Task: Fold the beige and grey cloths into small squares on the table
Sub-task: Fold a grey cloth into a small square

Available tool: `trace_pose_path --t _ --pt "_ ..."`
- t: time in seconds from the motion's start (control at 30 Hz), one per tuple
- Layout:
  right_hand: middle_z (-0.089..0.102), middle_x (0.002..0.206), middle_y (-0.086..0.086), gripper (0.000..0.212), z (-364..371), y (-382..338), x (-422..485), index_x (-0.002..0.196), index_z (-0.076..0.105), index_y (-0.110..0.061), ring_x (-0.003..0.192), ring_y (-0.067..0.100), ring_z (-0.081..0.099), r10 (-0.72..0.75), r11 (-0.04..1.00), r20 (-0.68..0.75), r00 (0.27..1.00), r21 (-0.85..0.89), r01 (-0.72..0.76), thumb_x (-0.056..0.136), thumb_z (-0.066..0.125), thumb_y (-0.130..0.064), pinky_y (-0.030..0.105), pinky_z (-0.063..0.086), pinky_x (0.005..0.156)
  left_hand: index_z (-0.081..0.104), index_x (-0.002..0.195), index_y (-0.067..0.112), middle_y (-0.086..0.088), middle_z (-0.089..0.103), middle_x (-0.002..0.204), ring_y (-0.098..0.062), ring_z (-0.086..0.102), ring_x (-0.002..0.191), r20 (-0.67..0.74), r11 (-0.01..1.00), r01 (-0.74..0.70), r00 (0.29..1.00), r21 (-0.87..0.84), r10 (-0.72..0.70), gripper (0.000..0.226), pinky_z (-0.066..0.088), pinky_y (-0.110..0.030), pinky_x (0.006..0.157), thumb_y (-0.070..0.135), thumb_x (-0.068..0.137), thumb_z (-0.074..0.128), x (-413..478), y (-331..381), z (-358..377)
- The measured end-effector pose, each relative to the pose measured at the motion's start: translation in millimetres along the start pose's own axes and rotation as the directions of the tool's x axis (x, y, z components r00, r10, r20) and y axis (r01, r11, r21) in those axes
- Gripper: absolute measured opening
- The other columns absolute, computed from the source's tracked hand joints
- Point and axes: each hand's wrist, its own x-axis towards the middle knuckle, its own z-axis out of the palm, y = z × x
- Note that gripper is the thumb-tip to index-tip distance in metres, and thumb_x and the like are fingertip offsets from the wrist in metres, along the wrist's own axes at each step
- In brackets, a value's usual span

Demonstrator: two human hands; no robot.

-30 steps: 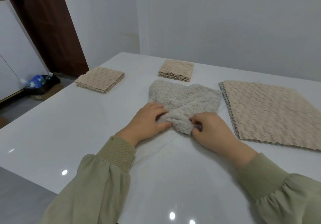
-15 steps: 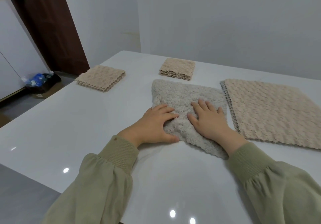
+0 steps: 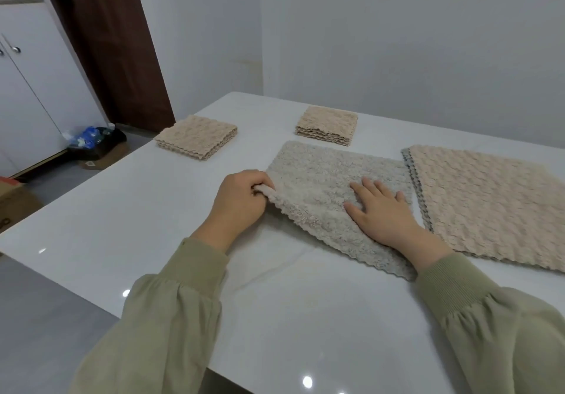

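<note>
A fluffy grey cloth (image 3: 324, 179) lies folded in half as a rectangle in the middle of the white table (image 3: 122, 210). My left hand (image 3: 241, 201) pinches the cloth's left end and lifts that edge a little off the table. My right hand (image 3: 382, 210) lies flat on the cloth's right half, fingers spread, pressing it down. A stack of unfolded beige cloths (image 3: 495, 201) lies to the right, its left edge next to the grey cloth.
Two small folded beige squares sit farther back: one stack (image 3: 197, 136) at the left near the table's edge, another (image 3: 327, 125) behind the grey cloth. White walls close the back. A brown door (image 3: 107, 42) and floor clutter (image 3: 91, 143) are at the left.
The bunched grey cloth was spread flat into a rectangle. My right hand opened and pressed down on it; my left hand slid to the left end and took hold of that edge.
</note>
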Motion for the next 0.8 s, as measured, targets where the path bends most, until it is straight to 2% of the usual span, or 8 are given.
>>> trace_pose_path --t 0.07,0.2,0.27,0.37,0.5,0.63,0.73,0.8 --pt "0.002 0.160 -0.002 0.062 -1 1 0 0.151 0.013 -0.030 0.146 0.021 0.002 -0.020 1.000 0.019 1.000 -0.004 0.020 0.096 0.023 -0.057 0.052 0.002 0.115 0.068 0.069 0.012 0.000 0.058 0.053 -0.007 0.054 0.050 0.099 0.989 0.101 0.991 -0.107 -0.090 0.031 0.043 -0.029 0.054 0.003 0.072 0.038 -5 1 -9" --pt "-0.001 0.160 -0.002 0.062 -4 3 -3 0.150 0.010 -0.033 0.146 0.021 0.000 -0.062 0.998 0.059 0.996 -0.030 0.064 0.095 0.024 -0.058 0.053 0.001 0.115 0.071 0.083 0.014 -0.001 0.069 0.068 -0.024 0.066 0.072 0.104 0.969 0.129 0.989 -0.212 -0.108 0.036 0.054 -0.038 0.074 0.028 0.082 0.038 -10 0 -8" --pt "-0.001 0.160 -0.002 0.064 -4 3 -4 0.150 0.009 -0.032 0.146 0.021 -0.001 -0.068 0.997 0.050 0.996 -0.035 0.070 0.094 0.024 -0.059 0.054 0.000 0.115 0.071 0.096 0.018 0.007 0.069 0.092 -0.012 0.062 0.092 0.137 0.991 0.095 0.987 -0.091 -0.082 0.037 0.049 -0.029 0.087 0.038 0.085 0.043 -11 2 -1" --pt "-0.005 0.160 -0.002 0.072 -4 2 -6 0.151 0.006 -0.033 0.146 0.021 -0.004 -0.085 0.994 0.066 0.994 -0.057 0.088 0.090 0.024 -0.066 0.055 -0.002 0.114 0.062 0.122 0.020 0.005 0.058 0.121 -0.010 0.044 0.117 0.385 0.950 -0.172 0.921 0.259 0.062 0.043 0.032 -0.021 0.099 0.044 0.088 0.051 -11 0 13" --pt "-0.012 0.159 -0.003 0.080 -10 4 -9 0.149 -0.001 -0.039 0.146 0.020 -0.010 -0.137 0.986 0.183 0.973 -0.071 0.152 0.083 0.025 -0.075 0.057 -0.002 0.114 0.069 0.097 0.023 0.007 0.060 0.094 -0.010 0.052 0.090 0.422 0.879 -0.257 0.904 0.402 0.072 0.026 0.045 -0.031 0.081 0.041 0.090 0.052 -9 11 13" --pt "-0.018 0.157 -0.007 0.079 -22 6 -16 0.148 -0.003 -0.043 0.145 0.017 -0.015 -0.220 0.971 0.306 0.926 -0.022 0.238 0.085 0.038 -0.069 0.054 -0.005 0.115 0.061 0.068 0.013 0.003 0.057 0.066 -0.014 0.050 0.060 0.508 0.882 -0.184 0.858 0.435 -0.072 0.041 0.045 -0.032 0.061 0.045 0.091 0.050 -5 33 7" --pt "-0.012 0.157 -0.012 0.071 -33 11 -18 0.147 0.006 -0.045 0.145 0.013 -0.012 -0.283 0.957 0.394 0.875 0.056 0.284 0.090 0.048 -0.054 0.048 -0.003 0.117 0.066 0.076 0.011 0.004 0.058 0.065 -0.012 0.048 0.055 0.633 0.906 -0.109 0.749 0.409 -0.195 0.039 0.039 -0.025 0.056 0.044 0.092 0.053 7 46 -2" --pt "0.002 0.158 -0.011 0.060 -37 12 -14 0.145 0.025 -0.041 0.146 0.013 0.005 -0.304 0.942 0.302 0.904 0.238 0.237 0.092 0.051 -0.043 0.039 0.008 0.118 0.069 0.095 0.021 0.011 0.064 0.086 -0.004 0.056 0.072 0.627 0.894 -0.129 0.756 0.428 -0.191 0.028 0.040 -0.021 0.065 0.043 0.094 0.051 22 50 -6"
